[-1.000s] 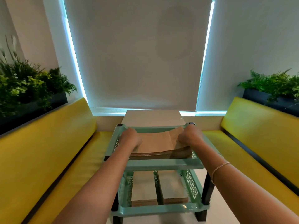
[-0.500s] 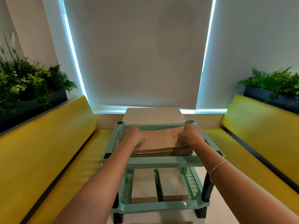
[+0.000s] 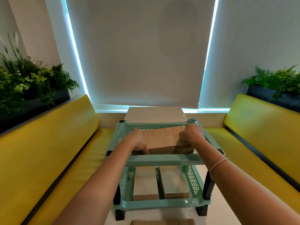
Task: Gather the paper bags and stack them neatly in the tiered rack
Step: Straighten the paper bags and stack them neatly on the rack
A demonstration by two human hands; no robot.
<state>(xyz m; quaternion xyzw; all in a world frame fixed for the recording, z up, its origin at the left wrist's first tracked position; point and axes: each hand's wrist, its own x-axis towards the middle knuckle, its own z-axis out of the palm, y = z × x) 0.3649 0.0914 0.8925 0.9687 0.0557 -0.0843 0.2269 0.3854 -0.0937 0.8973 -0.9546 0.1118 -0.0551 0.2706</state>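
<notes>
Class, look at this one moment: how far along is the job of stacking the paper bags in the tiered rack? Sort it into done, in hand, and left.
Done: two neat stacks lie side by side in the rack's lower tier. In hand: the left hand and right hand grip the ends of a brown stack in the top tier, apparently squaring it. Left: more bags lie at the bottom edge, outside the rack.
</notes>
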